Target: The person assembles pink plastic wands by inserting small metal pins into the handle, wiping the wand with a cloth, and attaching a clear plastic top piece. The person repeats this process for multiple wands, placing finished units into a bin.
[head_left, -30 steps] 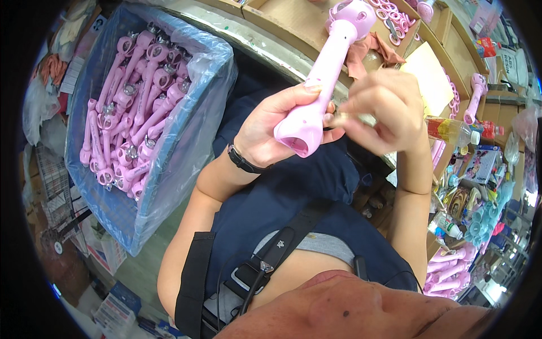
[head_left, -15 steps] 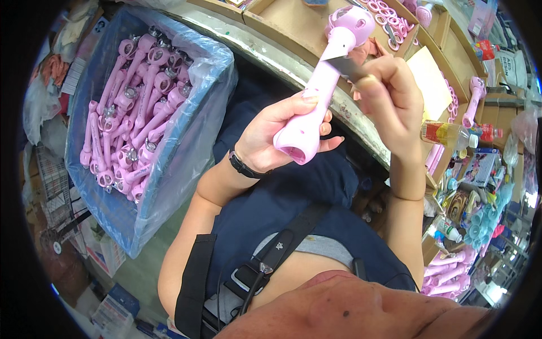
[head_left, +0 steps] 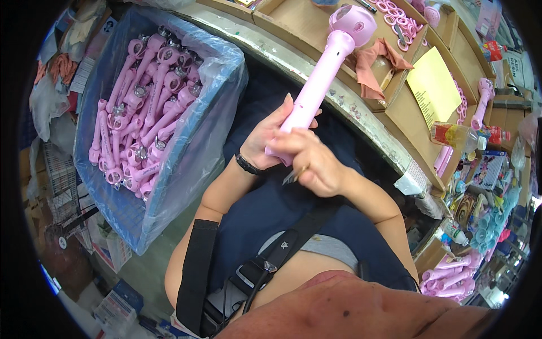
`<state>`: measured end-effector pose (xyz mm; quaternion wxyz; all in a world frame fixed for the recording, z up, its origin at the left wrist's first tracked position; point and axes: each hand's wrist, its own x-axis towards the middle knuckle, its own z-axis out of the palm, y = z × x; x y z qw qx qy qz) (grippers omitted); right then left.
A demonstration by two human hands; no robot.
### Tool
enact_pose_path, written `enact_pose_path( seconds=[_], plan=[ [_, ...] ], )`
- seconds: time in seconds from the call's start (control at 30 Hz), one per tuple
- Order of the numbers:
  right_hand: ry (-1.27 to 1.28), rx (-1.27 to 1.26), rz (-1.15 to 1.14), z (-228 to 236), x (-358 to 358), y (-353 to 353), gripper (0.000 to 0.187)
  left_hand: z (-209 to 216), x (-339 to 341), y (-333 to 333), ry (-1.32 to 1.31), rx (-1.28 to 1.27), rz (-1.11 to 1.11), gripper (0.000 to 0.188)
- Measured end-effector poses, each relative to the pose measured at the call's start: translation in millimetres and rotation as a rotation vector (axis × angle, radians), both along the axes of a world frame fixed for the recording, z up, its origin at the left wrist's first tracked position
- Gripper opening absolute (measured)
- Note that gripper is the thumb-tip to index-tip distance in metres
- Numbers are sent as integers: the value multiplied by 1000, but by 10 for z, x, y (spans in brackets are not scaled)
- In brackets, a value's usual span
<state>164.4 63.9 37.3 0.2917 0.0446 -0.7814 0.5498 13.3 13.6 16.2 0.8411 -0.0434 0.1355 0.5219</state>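
Note:
A pink plastic wand-shaped shell, with a round hollow head at its far end, slants up and away from me. My left hand is closed round its lower part, thumb along the side. My right hand presses against the near end of the shell, fingers bent and slightly blurred. From under those fingers pokes the thin metal blade of a small knife, pointing down toward my lap; its handle is mostly hidden in the hand.
At left stands a blue crate lined with clear plastic, holding several similar pink wands. On the bench ahead, cardboard trays hold pink rings, an orange cloth and yellow paper. A plastic bottle lies at right.
My right hand has come down with the knife from beside the shell's upper shaft to its near end. The shell has turned, and my left hand still holds it.

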Motion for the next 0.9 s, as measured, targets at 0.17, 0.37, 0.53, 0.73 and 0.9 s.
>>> enact_pose_path(
  seconds=[0.17, 0.37, 0.53, 0.73, 0.9],
  plan=[
    [-105, -148, -369, -202, -5, 454, 43, -93, 52, 14, 53, 20, 78, 57],
    [61, -249, -507, -230, -45, 563, 43, -169, -100, 14, 208, 43, 38, 48],
    [-142, -231, -357, -253, -118, 400, 34, -134, -65, -20, 886, 224, 139, 46],
    [90, -557, -714, -228, 170, 471, 32, -207, -132, 199, -36, 237, -43, 48],
    [-62, -545, -753, -207, 470, 350, 14, -302, 92, 353, -32, 140, -46, 49]
  ],
)
